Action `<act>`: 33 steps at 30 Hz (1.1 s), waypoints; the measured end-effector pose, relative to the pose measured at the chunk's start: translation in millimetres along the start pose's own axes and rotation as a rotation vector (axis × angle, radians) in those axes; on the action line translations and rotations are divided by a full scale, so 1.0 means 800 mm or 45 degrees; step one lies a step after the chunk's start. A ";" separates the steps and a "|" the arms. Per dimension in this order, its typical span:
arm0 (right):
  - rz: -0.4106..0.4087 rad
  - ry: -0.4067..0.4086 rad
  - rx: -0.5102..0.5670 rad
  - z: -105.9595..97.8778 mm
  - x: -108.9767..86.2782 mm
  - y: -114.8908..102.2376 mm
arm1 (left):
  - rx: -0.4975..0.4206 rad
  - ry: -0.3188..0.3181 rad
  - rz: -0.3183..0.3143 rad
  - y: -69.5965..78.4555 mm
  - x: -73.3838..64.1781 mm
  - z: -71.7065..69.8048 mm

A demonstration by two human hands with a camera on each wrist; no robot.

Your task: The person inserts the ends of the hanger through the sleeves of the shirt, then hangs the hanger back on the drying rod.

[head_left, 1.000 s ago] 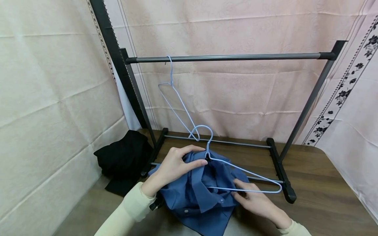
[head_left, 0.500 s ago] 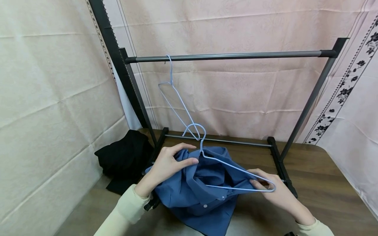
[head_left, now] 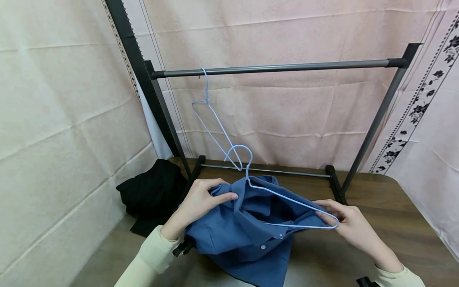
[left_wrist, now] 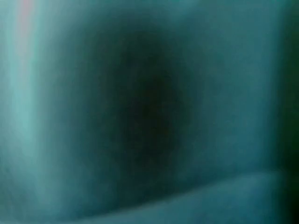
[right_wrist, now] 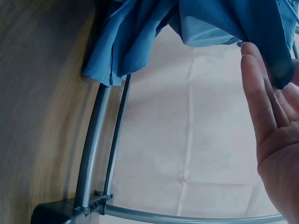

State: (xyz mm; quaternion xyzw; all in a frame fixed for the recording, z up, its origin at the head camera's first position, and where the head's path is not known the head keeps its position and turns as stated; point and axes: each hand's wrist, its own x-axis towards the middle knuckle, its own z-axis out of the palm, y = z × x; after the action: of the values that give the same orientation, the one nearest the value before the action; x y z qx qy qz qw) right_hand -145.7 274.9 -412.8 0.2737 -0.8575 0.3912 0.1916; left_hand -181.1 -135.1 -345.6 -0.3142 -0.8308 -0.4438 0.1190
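Note:
A blue button-up shirt is held up above the table, with its collar open around a light blue hanger. The hanger's left part is hidden inside the shirt; its right end sticks out of the neck opening. My left hand grips the cloth at the left shoulder, thumb on top beside the collar. At the hanger's right end, my right hand pinches the shirt's right side. In the right wrist view, cloth lies between thumb and fingers. Blurred blue cloth fills the left wrist view.
A dark metal rack stands behind the shirt on the wooden table. Another light blue hanger hangs from its left side. Black folded cloth lies at the left, against a cream curtain.
My right hand has moved right and slightly up, drawing the shirt's right side out along the hanger. My left hand has shifted slightly left, and the collar opening is wider.

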 end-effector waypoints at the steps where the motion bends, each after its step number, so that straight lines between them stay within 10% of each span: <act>1: 0.013 -0.012 0.022 -0.001 -0.001 0.000 | 0.013 0.018 0.007 -0.001 0.000 0.001; 17: -0.097 -0.082 0.123 -0.004 0.002 -0.003 | 0.316 0.397 0.383 -0.021 0.010 0.009; 33: 0.105 0.123 -0.080 -0.017 0.014 -0.030 | 0.433 0.477 0.539 -0.029 0.015 0.013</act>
State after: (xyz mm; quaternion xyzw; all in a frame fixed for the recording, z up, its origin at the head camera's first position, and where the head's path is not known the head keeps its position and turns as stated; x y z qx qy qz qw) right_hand -137.8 268.8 -384.9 0.2129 -0.8696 0.3845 0.2251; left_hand -203.7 -130.9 -361.4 -0.3686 -0.7728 -0.3141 0.4101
